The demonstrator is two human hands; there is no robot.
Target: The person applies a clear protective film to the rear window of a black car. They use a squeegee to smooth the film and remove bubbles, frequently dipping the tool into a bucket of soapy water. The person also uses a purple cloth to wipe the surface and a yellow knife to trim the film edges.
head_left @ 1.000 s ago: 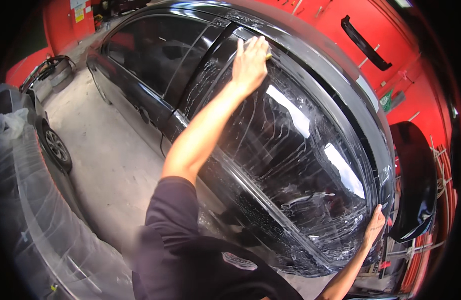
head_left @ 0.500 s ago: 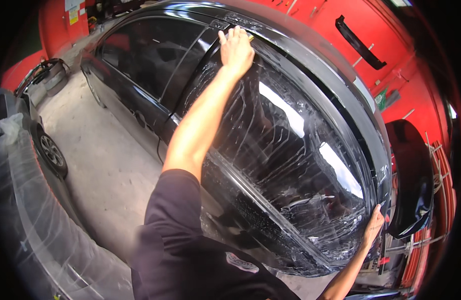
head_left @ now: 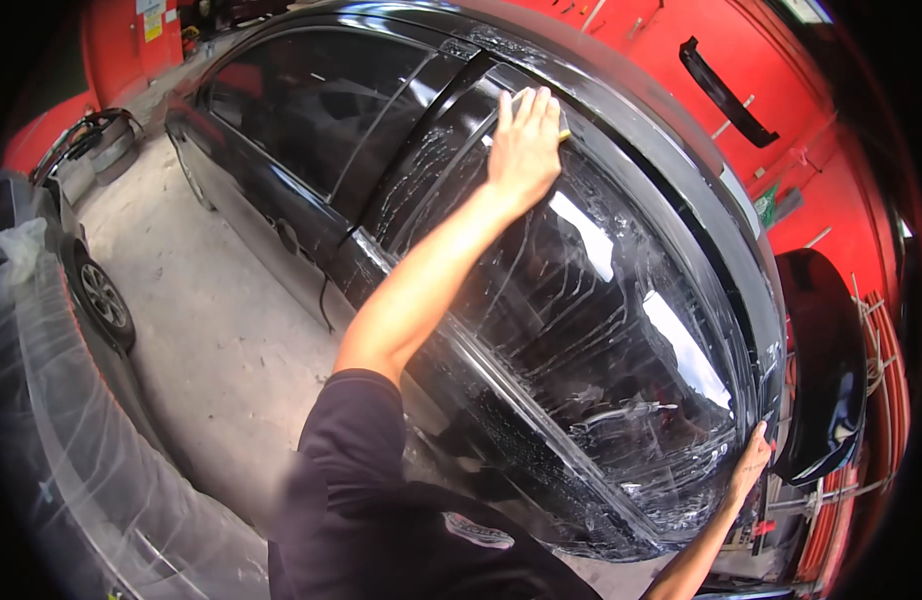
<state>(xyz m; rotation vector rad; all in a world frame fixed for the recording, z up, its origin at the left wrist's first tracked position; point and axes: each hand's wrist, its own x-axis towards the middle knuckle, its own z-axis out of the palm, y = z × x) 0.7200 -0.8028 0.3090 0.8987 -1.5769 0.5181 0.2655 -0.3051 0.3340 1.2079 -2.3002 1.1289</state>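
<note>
A black car's side window [head_left: 541, 290] is covered in wet, whitish streaks. My left hand [head_left: 526, 145] presses against its upper part with fingers stretched forward. Under that palm is a flat pad, mostly hidden, with a small yellow edge [head_left: 565, 134] showing at the right. Low on the right, my right hand [head_left: 749, 465] is closed around the edge of the car's door frame [head_left: 756, 390], its thumb upward and most of its fingers hidden. Below the glass, wet drops and smears spot the black door panel [head_left: 501, 440].
At the left stands another car under clear plastic sheeting [head_left: 111, 440], its wheel [head_left: 105, 292] showing. Concrete floor [head_left: 221, 340] lies between the cars. A black panel [head_left: 826, 370] and red tubes on a rack [head_left: 886, 370] stand close beyond my right hand, before a red wall [head_left: 821, 200].
My left hand has slid right and slightly down along the window with the pad, leaving the window's upper left corner uncovered. My right hand stays at the frame edge.
</note>
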